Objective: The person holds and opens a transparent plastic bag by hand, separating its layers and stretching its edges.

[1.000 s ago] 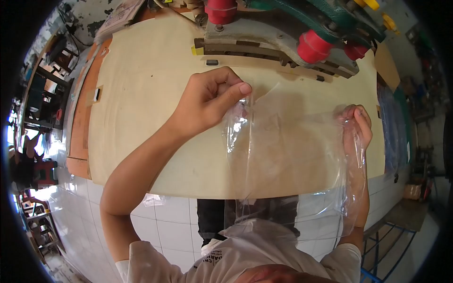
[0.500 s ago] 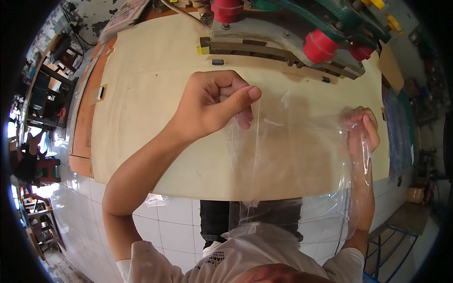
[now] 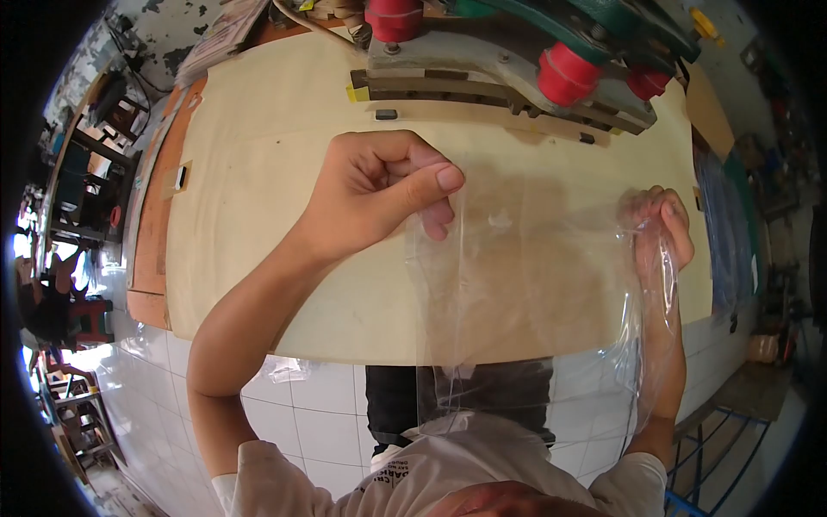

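Note:
A clear plastic sheet point(image 3: 525, 284) hangs between my two hands, in front of the table edge and my shirt. My left hand point(image 3: 388, 185) pinches its upper left corner between thumb and fingers. On the other side, my right hand point(image 3: 659, 226) grips the upper right corner, partly seen through the film. Creases and bright reflections run down the sheet's right side. Whether it is a single layer or a bag I cannot tell. Beneath it lies the cream-coloured table covering point(image 3: 258, 215).
A machine with a grey metal bar point(image 3: 448, 56), red knobs point(image 3: 568, 76) and a green frame point(image 3: 620, 26) stands at the table's far side. Small dark blocks point(image 3: 386, 114) sit before it. More clear sheets point(image 3: 724, 233) hang at the right edge. Papers point(image 3: 226, 39) are stacked back left.
My left hand has shifted slightly left with its corner of the plastic sheet. The right hand stays nearly in place. The machine appears slightly further left and up in view.

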Demonstrator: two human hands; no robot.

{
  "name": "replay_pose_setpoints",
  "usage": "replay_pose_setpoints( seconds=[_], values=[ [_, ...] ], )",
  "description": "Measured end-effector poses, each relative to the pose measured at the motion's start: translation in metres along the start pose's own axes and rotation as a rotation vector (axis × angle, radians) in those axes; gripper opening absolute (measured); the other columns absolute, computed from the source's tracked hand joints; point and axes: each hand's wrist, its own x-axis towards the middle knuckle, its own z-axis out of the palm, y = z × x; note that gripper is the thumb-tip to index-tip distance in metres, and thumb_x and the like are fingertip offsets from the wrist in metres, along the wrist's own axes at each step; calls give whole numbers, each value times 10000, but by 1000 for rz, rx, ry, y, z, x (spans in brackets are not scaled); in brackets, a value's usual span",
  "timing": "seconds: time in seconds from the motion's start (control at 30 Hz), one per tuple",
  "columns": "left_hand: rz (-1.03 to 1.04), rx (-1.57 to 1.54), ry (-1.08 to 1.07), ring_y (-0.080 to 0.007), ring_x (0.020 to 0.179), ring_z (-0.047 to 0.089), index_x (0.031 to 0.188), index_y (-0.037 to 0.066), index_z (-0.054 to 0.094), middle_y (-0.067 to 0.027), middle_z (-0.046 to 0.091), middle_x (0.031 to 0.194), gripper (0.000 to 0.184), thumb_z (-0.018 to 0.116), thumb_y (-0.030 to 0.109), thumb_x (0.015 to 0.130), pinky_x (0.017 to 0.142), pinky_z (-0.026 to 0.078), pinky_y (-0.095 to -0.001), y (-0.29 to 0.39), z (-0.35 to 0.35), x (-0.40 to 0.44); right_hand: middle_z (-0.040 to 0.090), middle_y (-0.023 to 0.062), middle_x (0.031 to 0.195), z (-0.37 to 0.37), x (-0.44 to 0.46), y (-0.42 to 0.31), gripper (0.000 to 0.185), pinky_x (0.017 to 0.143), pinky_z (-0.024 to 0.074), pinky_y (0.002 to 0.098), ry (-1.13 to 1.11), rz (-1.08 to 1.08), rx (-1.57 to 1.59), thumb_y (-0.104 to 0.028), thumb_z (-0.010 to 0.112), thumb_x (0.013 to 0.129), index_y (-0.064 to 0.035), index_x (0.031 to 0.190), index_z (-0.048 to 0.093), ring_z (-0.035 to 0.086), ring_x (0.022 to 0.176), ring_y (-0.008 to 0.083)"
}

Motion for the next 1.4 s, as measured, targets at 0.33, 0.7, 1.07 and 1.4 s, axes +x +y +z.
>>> replay_pose_setpoints(
  seconds=[0.33,0.7,1.07,1.4],
  values=[
    [0,-85,-71,-166,636,649,899,-84,619,-124,660,755,169,675,69,854,607,529,-281,2,1,-1,483,77,757,2,0,0,163,717,389,343,49,-22,4,-147,554,844,-22,754,500,468,727,189],
    [16,20,-11,-178,556,635,866,-90,624,-128,641,644,171,604,75,904,547,514,-277,2,3,-5,498,80,784,-4,0,1,138,724,402,349,30,-28,43,-123,545,843,-25,757,501,476,736,184],
    [110,97,79,-135,610,609,842,-70,633,-86,630,698,218,597,127,926,542,483,-261,0,5,-5,483,73,764,0,-2,-2,132,715,376,330,17,3,30,-133,548,839,-29,770,503,468,752,184],
    [130,95,166,-92,620,573,837,-55,647,-59,620,708,200,606,124,917,548,448,-235,-7,2,-5,485,87,766,2,-2,-1,159,698,374,336,-39,-20,-19,-154,554,859,-14,804,503,451,725,195]
  ],
)
